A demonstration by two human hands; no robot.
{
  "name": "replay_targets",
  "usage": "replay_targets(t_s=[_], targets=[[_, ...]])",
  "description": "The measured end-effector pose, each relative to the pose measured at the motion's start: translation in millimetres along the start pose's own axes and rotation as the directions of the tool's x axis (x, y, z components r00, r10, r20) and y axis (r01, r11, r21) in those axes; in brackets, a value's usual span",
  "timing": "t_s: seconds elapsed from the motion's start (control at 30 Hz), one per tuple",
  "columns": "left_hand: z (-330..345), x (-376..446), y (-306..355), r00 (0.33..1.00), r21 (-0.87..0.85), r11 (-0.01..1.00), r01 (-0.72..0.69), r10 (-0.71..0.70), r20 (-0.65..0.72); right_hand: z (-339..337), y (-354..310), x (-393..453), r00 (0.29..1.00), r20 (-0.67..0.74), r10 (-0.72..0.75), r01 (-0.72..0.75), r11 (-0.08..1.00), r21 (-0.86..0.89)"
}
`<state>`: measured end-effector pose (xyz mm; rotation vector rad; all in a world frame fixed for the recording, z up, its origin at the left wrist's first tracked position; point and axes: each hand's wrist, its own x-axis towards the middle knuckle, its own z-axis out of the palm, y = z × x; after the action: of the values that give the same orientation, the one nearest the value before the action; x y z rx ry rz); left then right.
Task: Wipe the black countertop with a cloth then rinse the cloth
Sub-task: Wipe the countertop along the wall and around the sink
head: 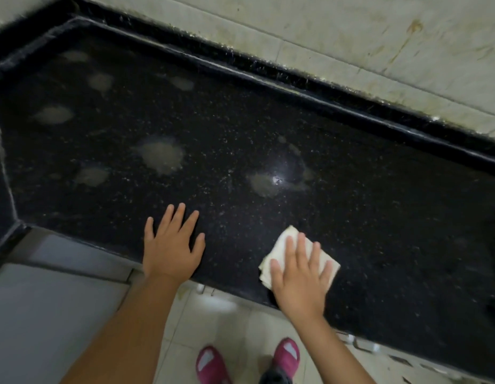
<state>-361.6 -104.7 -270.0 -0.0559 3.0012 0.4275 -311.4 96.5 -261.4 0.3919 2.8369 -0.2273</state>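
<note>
The black speckled countertop [240,128] fills most of the view, with several pale cloudy smears across its left and middle. A folded white cloth [285,242] lies near the front edge. My right hand [299,275] presses flat on it with straight, spread fingers, covering most of the cloth. My left hand [171,245] rests flat on the bare counter to the left of the cloth, fingers spread, holding nothing.
A raised black ledge [296,87] runs along the back under a stained tiled wall [351,37]. The counter angles off at the left [2,189]. Below the front edge are a pale tiled floor [213,314] and pink slippers [213,367].
</note>
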Motion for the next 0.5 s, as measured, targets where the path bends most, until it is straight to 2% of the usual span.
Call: replay_targets(t_s=[0.13,0.27,0.37,0.43,0.5], targets=[[1,-1,-1,1.000,0.002,1.000,0.010,-0.010,-0.018,16,-65,3,0.981,-0.051,-0.184,0.184,0.983,-0.019],[2,2,-1,0.999,0.024,1.000,0.004,-0.003,-0.032,12,-40,-4,0.960,0.004,-0.280,0.280,0.957,-0.077],[3,2,-2,1.000,0.040,0.999,-0.015,0.016,-0.027,8,18,-12,0.962,0.008,-0.272,0.269,0.943,-0.197],[3,1,0,0.999,0.041,0.999,-0.023,0.024,-0.034,0,45,-14,0.978,0.023,-0.206,0.206,0.955,-0.211],[2,2,0,0.998,0.045,0.999,-0.022,0.025,-0.058,-12,43,-9,0.986,0.064,-0.156,0.165,0.970,-0.181]])
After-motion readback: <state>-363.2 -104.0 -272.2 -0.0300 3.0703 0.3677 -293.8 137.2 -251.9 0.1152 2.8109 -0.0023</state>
